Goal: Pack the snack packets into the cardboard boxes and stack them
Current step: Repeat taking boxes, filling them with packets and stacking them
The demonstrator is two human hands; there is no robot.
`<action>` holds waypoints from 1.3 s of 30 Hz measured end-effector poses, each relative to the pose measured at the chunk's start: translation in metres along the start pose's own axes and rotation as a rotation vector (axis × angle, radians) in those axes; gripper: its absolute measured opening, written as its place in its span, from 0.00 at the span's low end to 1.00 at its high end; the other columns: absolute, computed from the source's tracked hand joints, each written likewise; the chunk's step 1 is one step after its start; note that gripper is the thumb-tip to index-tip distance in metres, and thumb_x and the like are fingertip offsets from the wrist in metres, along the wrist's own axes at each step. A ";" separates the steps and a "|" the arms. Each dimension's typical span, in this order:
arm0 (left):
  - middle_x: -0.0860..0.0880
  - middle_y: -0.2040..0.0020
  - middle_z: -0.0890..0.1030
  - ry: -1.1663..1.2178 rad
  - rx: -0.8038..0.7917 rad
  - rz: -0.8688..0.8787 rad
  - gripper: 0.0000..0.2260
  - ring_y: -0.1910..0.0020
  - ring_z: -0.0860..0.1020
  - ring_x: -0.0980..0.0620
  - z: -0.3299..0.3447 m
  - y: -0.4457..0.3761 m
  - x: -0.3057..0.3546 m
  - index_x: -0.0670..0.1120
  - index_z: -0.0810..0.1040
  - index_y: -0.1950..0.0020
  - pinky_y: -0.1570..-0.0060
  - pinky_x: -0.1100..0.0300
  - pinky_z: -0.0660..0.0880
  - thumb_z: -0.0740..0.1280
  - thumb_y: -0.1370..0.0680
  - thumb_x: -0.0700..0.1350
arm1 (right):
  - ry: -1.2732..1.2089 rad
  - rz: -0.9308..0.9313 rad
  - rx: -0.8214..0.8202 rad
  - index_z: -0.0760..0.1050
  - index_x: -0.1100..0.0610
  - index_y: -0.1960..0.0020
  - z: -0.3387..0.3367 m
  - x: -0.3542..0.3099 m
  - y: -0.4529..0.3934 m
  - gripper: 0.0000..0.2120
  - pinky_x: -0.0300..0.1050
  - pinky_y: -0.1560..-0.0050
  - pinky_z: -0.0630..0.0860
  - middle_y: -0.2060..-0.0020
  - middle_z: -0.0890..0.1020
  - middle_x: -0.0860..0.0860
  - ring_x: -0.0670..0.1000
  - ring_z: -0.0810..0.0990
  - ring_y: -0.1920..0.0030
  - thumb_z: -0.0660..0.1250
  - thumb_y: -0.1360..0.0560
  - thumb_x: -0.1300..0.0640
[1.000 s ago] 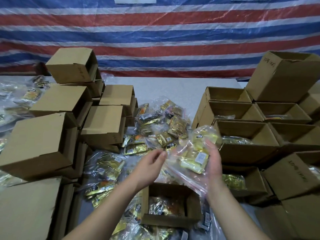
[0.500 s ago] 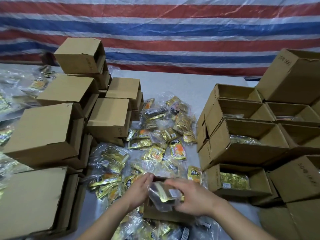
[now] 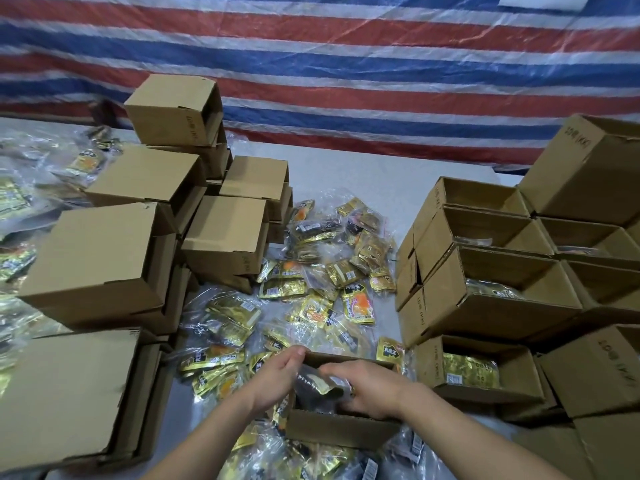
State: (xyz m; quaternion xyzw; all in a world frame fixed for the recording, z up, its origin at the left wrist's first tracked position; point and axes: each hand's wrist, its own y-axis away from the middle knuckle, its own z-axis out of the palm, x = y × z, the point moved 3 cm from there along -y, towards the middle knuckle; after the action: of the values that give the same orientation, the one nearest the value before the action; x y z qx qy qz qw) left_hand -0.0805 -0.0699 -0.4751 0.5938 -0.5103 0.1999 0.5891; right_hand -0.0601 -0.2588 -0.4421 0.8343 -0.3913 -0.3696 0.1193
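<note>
An open cardboard box point(image 3: 341, 429) sits at the near edge of the table in front of me. Both hands are over its opening. My right hand point(image 3: 372, 388) grips a clear bag of gold snack packets point(image 3: 317, 388) and holds it down inside the box. My left hand point(image 3: 277, 377) lies flat against the bag's left side with its fingers straight. Loose gold and orange snack packets point(image 3: 332, 282) are spread over the grey table point(image 3: 349, 171) beyond the box.
Closed cardboard boxes point(image 3: 104, 258) are stacked on the left. Open boxes point(image 3: 491, 296), some with packets inside, stand in rows on the right. More bagged packets point(image 3: 17, 202) lie at the far left. A striped tarpaulin point(image 3: 346, 64) hangs behind the table.
The bag of packets was held up above the table a second ago. Both hands brought it down into the open box in front of me.
</note>
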 end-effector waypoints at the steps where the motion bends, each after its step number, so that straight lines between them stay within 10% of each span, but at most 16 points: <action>1: 0.51 0.45 0.82 -0.008 -0.019 0.004 0.17 0.42 0.78 0.55 -0.001 0.000 0.000 0.52 0.78 0.43 0.40 0.57 0.72 0.50 0.15 0.55 | 0.022 -0.012 -0.007 0.65 0.41 0.33 0.001 0.000 0.000 0.20 0.49 0.38 0.73 0.32 0.75 0.50 0.53 0.76 0.39 0.67 0.21 0.53; 16: 0.56 0.54 0.77 -0.220 0.090 0.137 0.15 0.53 0.75 0.63 0.015 -0.005 -0.014 0.54 0.75 0.49 0.48 0.63 0.72 0.50 0.15 0.55 | 0.574 0.117 -0.299 0.66 0.61 0.30 0.050 -0.005 -0.033 0.18 0.57 0.46 0.78 0.42 0.80 0.62 0.64 0.82 0.45 0.60 0.19 0.64; 23: 0.56 0.53 0.78 -0.203 0.111 0.122 0.15 0.52 0.76 0.62 0.012 -0.005 -0.016 0.55 0.75 0.50 0.48 0.61 0.73 0.51 0.16 0.57 | -0.288 0.248 -0.204 0.60 0.52 0.21 0.032 0.006 -0.012 0.36 0.43 0.30 0.68 0.28 0.72 0.47 0.48 0.72 0.31 0.72 0.24 0.49; 30: 0.58 0.54 0.78 -0.195 0.129 0.115 0.14 0.54 0.74 0.69 0.018 -0.003 -0.016 0.59 0.74 0.50 0.55 0.65 0.70 0.50 0.17 0.59 | -0.162 0.338 -0.231 0.79 0.49 0.52 0.008 0.003 0.006 0.18 0.42 0.58 0.70 0.57 0.80 0.47 0.51 0.80 0.52 0.59 0.20 0.37; 34: 0.56 0.54 0.78 -0.225 0.124 0.122 0.16 0.54 0.74 0.68 0.017 -0.002 -0.017 0.59 0.74 0.51 0.54 0.67 0.69 0.49 0.18 0.62 | -0.284 0.517 -0.494 0.73 0.54 0.30 0.044 0.005 -0.007 0.33 0.43 0.36 0.66 0.29 0.72 0.55 0.54 0.72 0.30 0.52 0.21 0.32; 39: 0.59 0.53 0.78 -0.228 0.135 0.114 0.17 0.52 0.73 0.70 0.018 0.000 -0.016 0.58 0.74 0.49 0.55 0.71 0.66 0.48 0.18 0.62 | -0.311 0.509 -0.430 0.74 0.55 0.30 0.048 0.003 -0.010 0.29 0.44 0.40 0.65 0.29 0.72 0.56 0.54 0.72 0.31 0.51 0.19 0.36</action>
State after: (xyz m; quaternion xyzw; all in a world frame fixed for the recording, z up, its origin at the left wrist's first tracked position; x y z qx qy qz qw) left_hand -0.0939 -0.0805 -0.4927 0.6212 -0.5920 0.1983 0.4737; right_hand -0.0874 -0.2501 -0.4814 0.5998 -0.5133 -0.5243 0.3192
